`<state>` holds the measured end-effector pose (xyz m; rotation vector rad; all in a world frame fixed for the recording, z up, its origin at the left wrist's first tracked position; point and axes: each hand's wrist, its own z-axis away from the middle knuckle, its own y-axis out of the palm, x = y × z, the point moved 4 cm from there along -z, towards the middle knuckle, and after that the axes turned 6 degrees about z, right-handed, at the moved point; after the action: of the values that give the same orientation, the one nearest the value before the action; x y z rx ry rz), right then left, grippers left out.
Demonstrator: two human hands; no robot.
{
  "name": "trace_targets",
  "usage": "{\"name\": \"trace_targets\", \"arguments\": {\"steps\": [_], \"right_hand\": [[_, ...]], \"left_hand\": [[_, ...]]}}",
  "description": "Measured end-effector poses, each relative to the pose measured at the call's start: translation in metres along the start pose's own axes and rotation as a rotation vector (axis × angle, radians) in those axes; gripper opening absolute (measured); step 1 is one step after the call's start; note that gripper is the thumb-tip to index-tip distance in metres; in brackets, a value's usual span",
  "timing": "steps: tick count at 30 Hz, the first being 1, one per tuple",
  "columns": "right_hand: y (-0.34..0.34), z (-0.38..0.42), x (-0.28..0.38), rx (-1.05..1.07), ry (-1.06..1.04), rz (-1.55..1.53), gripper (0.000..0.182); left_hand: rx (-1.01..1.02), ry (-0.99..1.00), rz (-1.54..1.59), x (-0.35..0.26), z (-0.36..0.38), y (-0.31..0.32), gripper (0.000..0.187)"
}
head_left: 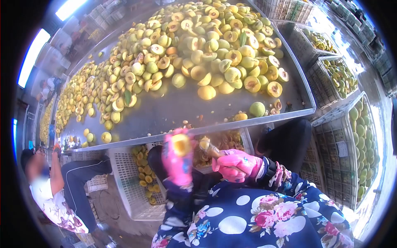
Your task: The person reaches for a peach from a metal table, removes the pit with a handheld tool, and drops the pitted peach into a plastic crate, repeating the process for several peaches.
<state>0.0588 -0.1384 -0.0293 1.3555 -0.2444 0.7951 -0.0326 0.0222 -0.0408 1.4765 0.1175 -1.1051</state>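
My left hand (177, 163), in a pink glove and blurred by motion, holds a yellow peach half (181, 144) with its cut side showing. Beside it, my right hand (239, 165), also gloved in pink, is closed around the handle of a pitting tool (212, 151). The tool's tip points up and left, with a pale bit at its end that I cannot make out. The tool and the peach half are apart. Both hands are over my lap, just below the near edge of the metal table (165, 136).
Whole and halved peaches (194, 53) are heaped on the table. A white crate (128, 182) with peach halves stands left of my legs; another container (248, 140) sits under the table edge. Full crates (337, 149) line the right. A co-worker (58, 190) sits at left.
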Motion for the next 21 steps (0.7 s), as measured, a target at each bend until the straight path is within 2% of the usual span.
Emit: {"name": "trace_targets", "arguments": {"steps": [1, 2, 3, 5, 7, 8, 10, 11, 12, 13, 15, 16, 17, 19, 21], "right_hand": [[-0.006, 0.002, 0.0, -0.108, 0.061, 0.134, 0.021], [-0.019, -0.002, -0.008, -0.288, 0.137, 0.358, 0.02], [-0.039, -0.006, -0.021, -0.33, 0.16, 0.629, 0.024], [-0.079, -0.012, -0.048, -0.229, 0.303, 1.547, 0.028], [-0.081, -0.006, -0.046, -0.328, 0.265, 1.525, 0.029], [-0.08, -0.003, -0.045, -0.378, 0.251, 1.511, 0.03], [-0.079, 0.003, -0.041, -0.396, 0.236, 1.415, 0.03], [-0.08, 0.006, -0.04, -0.408, 0.227, 1.368, 0.03], [-0.087, 0.009, -0.043, -0.431, 0.15, 1.297, 0.036], [-0.085, 0.015, -0.04, -0.448, 0.154, 1.281, 0.036], [-0.079, 0.026, -0.03, -0.479, 0.162, 1.25, 0.036], [-0.082, 0.029, -0.031, -0.472, 0.086, 1.336, 0.036], [-0.087, 0.032, -0.034, -0.495, 0.092, 1.348, 0.036], [-0.08, 0.041, -0.022, -0.527, 0.136, 1.259, 0.037], [-0.082, 0.047, -0.016, -0.553, 0.16, 1.186, 0.036]], "left_hand": [[0.102, 0.054, -0.199, -0.033, -0.001, -0.01, 0.035], [-0.075, 0.139, -0.408, -0.061, -0.009, -0.028, 0.034], [-0.254, 0.226, -0.617, -0.088, -0.016, -0.045, 0.032], [-0.137, 0.649, -1.898, -0.123, -0.032, -0.062, 0.038], [-0.061, 0.638, -1.739, -0.12, -0.062, -0.07, 0.037], [-0.022, 0.626, -1.659, -0.118, -0.072, -0.052, 0.037], [0.041, 0.23, -1.331, -0.091, -0.093, -0.001, 0.034], [0.132, 0.164, -1.264, -0.073, -0.109, 0.019, 0.03], [0.137, -0.065, -1.088, -0.053, -0.122, 0.039, 0.027], [0.112, -0.19, -0.983, -0.033, -0.134, 0.059, 0.026], [0.067, -0.187, -1.183, 0.006, -0.165, 0.082, 0.036], [0.11, -0.259, -1.227, 0.031, -0.192, 0.075, 0.041], [0.109, -0.259, -1.35, 0.048, -0.199, 0.083, 0.04], [0.02, -0.293, -1.288, 0.079, -0.213, 0.08, 0.039], [0.114, -0.263, -1.219, 0.098, -0.234, 0.057, 0.037]]}}
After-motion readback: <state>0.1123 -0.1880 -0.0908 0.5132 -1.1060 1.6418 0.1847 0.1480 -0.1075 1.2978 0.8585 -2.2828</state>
